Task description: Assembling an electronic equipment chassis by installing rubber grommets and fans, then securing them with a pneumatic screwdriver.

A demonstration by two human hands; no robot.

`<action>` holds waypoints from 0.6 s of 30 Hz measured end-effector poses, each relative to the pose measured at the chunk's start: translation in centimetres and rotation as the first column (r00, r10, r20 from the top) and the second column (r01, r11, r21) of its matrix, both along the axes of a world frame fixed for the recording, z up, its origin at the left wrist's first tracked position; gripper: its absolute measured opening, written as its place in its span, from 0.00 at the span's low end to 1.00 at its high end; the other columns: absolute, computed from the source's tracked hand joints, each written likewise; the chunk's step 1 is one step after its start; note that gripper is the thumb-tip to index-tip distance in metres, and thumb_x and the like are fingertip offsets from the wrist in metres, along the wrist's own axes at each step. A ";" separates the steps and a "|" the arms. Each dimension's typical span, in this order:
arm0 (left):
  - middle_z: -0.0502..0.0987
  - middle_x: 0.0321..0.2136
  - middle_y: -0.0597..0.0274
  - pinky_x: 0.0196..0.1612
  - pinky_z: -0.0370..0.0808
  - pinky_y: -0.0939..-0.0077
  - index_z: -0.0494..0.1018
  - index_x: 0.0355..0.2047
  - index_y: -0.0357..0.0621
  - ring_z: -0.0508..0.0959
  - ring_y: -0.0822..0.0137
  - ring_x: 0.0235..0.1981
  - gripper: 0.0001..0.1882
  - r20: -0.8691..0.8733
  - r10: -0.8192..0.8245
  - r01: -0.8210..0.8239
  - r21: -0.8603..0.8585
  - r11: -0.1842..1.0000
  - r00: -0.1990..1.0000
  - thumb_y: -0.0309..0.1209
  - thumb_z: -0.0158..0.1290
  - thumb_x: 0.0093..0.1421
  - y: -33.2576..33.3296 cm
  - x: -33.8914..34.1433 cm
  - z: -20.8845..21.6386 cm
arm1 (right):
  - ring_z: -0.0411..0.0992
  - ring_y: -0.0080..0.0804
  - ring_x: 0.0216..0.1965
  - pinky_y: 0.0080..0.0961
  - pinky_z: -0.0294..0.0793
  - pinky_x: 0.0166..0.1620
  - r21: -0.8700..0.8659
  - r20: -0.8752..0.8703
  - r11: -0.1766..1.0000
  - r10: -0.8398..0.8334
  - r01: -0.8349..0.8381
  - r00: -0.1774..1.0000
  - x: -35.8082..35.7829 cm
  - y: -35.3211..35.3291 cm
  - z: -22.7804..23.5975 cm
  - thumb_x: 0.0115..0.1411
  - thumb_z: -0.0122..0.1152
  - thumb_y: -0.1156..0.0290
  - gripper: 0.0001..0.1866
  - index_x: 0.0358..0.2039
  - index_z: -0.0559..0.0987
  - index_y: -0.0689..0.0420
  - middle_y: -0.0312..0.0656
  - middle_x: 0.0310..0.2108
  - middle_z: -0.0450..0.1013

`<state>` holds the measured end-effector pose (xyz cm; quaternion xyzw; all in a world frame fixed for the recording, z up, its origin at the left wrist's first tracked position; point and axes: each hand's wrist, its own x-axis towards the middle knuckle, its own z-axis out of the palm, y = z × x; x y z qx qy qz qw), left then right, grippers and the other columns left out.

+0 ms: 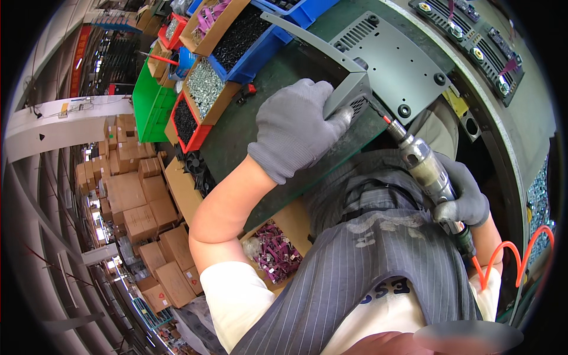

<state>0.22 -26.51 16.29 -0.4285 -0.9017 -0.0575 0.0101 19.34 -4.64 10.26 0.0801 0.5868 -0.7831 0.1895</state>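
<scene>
My left hand (299,127), in a grey glove, is closed on the near corner of a grey sheet-metal housing (399,62), its thumb lying along a slotted end face. The housing has vent slots, small holes and round black feet on its upper side. In my gloved right hand (464,195) is a metal pneumatic screwdriver (427,168), fingers wrapped round its body. Its bit points up and left, and the tip is at the housing's edge close to my left thumb. Whether a screw sits at the tip is too small to tell. An orange coiled air hose (503,251) trails from the tool's rear.
Bins of small parts stand at the back left: a blue bin (257,56), a red bin (192,124) and a cardboard tray of screws (204,89). A box of purple-wired parts (275,251) sits below my left arm. Black panels (473,44) lie at far right; stacked cartons (142,195) fill the left.
</scene>
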 end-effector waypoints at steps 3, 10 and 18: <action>0.72 0.26 0.54 0.31 0.70 0.62 0.73 0.30 0.43 0.74 0.54 0.28 0.16 0.058 0.000 0.000 0.009 1.000 0.998 0.43 0.57 0.52 0.4 -0.2 0.2 | 0.69 0.26 0.38 0.21 0.66 0.45 0.033 -0.022 0.996 -0.079 0.080 0.997 -0.5 -0.1 0.3 0.28 0.74 0.51 0.52 0.54 0.68 0.65 0.40 0.40 0.72; 0.73 0.27 0.52 0.32 0.71 0.62 0.73 0.31 0.42 0.74 0.52 0.30 0.15 0.202 0.001 -0.008 0.038 0.999 0.979 0.41 0.56 0.51 0.3 -1.0 -0.2 | 0.69 0.27 0.40 0.22 0.66 0.47 0.028 -0.050 0.994 -0.100 0.102 0.994 -1.2 -0.4 -0.4 0.29 0.73 0.51 0.52 0.55 0.68 0.65 0.41 0.41 0.72; 0.73 0.26 0.50 0.33 0.71 0.59 0.70 0.30 0.41 0.75 0.49 0.30 0.13 0.187 -0.140 0.141 0.013 0.990 0.972 0.37 0.56 0.49 0.3 -2.1 -0.4 | 0.69 0.26 0.38 0.21 0.66 0.45 0.083 0.011 0.994 -0.072 0.071 0.997 -2.3 -0.1 2.6 0.31 0.73 0.53 0.49 0.54 0.68 0.66 0.40 0.39 0.72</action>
